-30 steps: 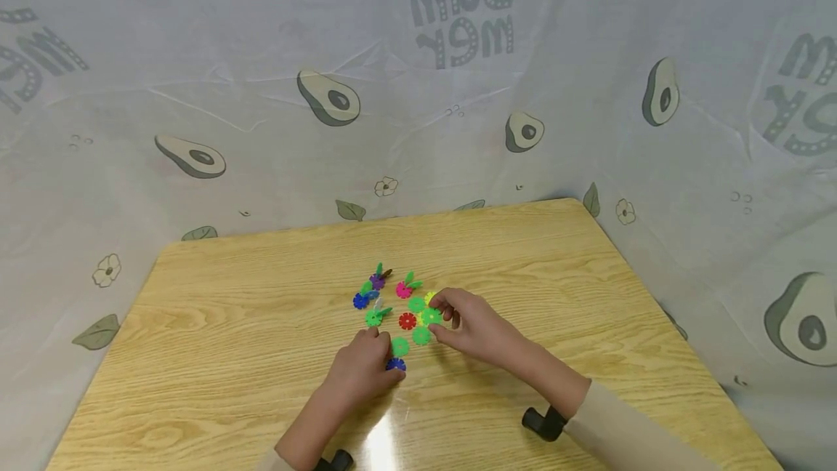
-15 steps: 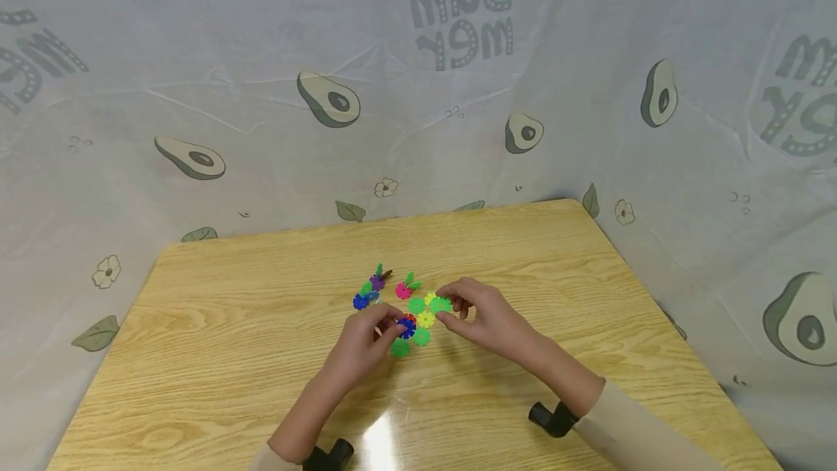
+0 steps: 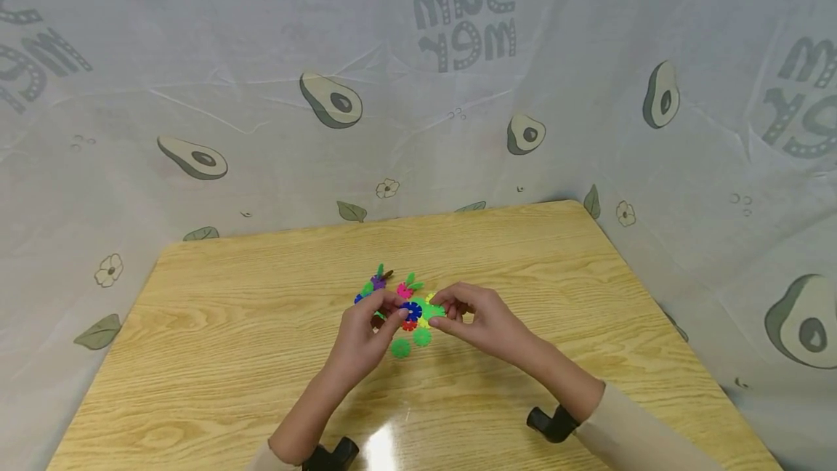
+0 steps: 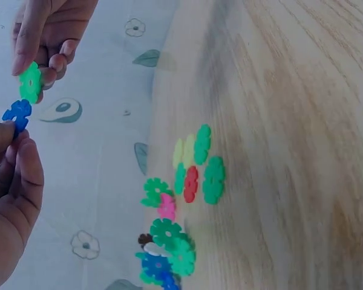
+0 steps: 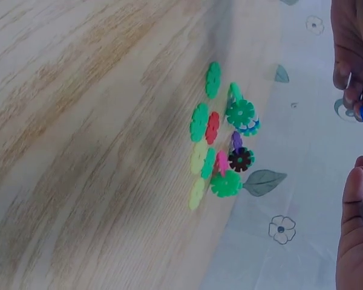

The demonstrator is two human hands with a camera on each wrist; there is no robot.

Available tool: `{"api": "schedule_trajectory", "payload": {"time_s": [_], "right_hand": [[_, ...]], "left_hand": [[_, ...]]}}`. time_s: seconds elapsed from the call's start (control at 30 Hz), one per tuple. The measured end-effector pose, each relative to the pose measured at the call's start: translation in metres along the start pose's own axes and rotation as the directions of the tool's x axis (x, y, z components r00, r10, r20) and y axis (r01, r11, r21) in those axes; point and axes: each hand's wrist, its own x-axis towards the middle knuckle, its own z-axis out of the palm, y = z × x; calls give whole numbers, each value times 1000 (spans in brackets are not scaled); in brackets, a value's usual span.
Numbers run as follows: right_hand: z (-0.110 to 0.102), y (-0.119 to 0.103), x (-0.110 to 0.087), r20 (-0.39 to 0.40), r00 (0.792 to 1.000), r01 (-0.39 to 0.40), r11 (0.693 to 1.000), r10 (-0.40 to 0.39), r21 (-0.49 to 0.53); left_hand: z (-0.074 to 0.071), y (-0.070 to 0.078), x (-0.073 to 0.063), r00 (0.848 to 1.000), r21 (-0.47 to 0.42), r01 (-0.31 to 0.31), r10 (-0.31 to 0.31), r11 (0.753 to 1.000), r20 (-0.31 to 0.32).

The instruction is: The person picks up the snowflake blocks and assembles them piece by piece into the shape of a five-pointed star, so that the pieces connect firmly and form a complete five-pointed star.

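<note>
My left hand (image 3: pixel 364 333) pinches a blue disc (image 4: pixel 17 113), my right hand (image 3: pixel 482 315) a green disc (image 4: pixel 31 83), edges meeting or nearly, above the table (image 3: pixel 248 296). Best I grip outer rims only, keeping facing notches clear.

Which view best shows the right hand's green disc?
Left wrist: the green disc shows larger, most of its face visible. Head shows it small, beside the blue disc; right wrist catches only a sliver at the frame edge.

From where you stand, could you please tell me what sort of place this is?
Probably a screened-off tabletop workspace: a wood-grain table, an avocado-print sheet behind it, and colourful notched discs on top.
</note>
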Motion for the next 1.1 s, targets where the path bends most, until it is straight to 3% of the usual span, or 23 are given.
{"api": "schedule_trajectory", "payload": {"time_s": [0.4,0.6,0.83,0.93,1.1], "right_hand": [[1,-3,0,15,999,-48,994,47,102],[3,-7,2,16,999,-41,985,38,167],[4,-8,6,24,999,-42,984,38,175],[5,-10,7,20,997,-71,982,69,174],[6,-5,14,43,993,-118,971,112,210]], "left_hand": [[5,-1,-1,996,-101,-93,93,991,-11],[7,0,-2,993,-169,-116,110,979,-45],[4,1,0,978,-98,-204,198,974,-72],[2,1,1,985,-132,-167,160,977,-57],[-1,0,3,999,-200,-15,5,980,-54]]}}
